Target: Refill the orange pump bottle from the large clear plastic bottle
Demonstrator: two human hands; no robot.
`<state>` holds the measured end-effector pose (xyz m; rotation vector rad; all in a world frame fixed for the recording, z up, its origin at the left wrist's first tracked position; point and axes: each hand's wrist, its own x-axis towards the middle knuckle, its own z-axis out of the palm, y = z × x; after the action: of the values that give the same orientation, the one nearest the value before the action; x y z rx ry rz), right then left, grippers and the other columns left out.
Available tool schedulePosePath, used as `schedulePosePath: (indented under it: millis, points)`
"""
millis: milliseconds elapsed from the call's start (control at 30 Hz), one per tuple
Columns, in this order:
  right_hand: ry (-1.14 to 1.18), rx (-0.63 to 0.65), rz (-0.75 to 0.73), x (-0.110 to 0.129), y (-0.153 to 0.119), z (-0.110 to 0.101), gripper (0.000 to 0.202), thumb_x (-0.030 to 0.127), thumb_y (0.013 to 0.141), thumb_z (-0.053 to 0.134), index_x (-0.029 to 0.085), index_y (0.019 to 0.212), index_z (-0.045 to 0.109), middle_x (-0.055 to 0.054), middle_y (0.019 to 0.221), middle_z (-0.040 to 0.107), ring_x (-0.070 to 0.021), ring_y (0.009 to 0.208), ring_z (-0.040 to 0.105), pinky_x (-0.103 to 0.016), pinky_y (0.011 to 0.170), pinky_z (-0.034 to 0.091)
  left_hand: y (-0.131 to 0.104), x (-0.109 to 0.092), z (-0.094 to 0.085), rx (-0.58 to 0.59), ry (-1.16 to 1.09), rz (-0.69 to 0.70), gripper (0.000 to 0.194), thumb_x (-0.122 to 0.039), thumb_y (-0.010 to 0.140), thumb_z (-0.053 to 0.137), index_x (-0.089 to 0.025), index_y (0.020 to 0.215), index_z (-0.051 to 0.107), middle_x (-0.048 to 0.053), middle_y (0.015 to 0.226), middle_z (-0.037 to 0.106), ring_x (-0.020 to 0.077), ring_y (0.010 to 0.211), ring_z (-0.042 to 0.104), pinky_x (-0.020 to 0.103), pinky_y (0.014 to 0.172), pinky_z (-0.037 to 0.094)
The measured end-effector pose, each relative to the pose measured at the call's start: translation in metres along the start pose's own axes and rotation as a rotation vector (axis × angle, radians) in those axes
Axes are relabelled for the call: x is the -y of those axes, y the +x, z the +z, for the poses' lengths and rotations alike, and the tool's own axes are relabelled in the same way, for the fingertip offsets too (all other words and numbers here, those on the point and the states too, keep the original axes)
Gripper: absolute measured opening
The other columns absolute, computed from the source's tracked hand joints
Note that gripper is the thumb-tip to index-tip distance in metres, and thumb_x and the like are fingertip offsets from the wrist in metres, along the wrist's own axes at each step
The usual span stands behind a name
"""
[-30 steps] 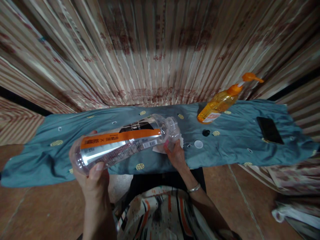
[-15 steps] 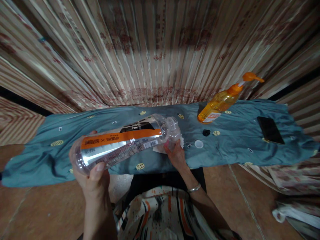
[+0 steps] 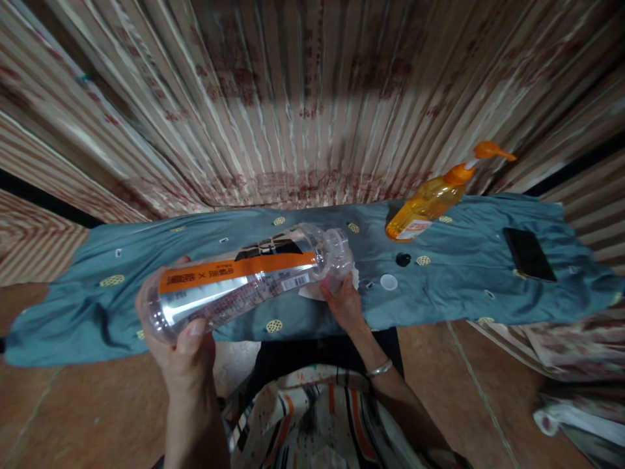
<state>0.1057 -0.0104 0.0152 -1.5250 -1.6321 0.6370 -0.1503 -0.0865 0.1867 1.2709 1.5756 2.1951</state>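
Observation:
A large clear bottle with an orange and silver label lies tilted in the air, its mouth toward the right. My left hand is wrapped round its base. At the bottle's mouth is a small clear plastic container, with my right hand closed on it. Something pink shows by the right fingertips. Under the right hand a white paper lies on the blue-green cloth.
An orange pump bottle stands behind and to the right. Near it are a black cap and a round white lid. A black phone lies at the right. Behind the table hangs a striped curtain.

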Motion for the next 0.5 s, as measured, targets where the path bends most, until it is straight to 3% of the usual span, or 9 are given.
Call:
schedulePosePath:
  millis: [167,500]
  points:
    - [-0.008,0.005,-0.001,-0.0030,-0.0002,0.0017,0.070,0.038,0.096,0.073,0.005,0.155,0.055,-0.029,0.140,0.077,-0.0417,0.130,0.078,-0.057,0.106,0.068,0.0001,-0.0010,0.0001,-0.015,-0.075,-0.007,0.079,-0.058,0.052,0.097,-0.037,0.126,0.079,0.005,0.130,0.078,0.0418,0.138,0.071,0.063,0.122,0.053]
    - [-0.019,0.017,-0.002,-0.0015,-0.0023,0.0000,0.074,0.038,0.097,0.072,0.000,0.158,0.053,-0.032,0.143,0.075,-0.0435,0.135,0.076,-0.057,0.110,0.067,-0.0008,-0.0031,0.0015,-0.013,-0.066,-0.028,0.076,-0.059,0.054,0.096,-0.038,0.126,0.081,0.006,0.133,0.078,0.0457,0.142,0.069,0.069,0.121,0.052]
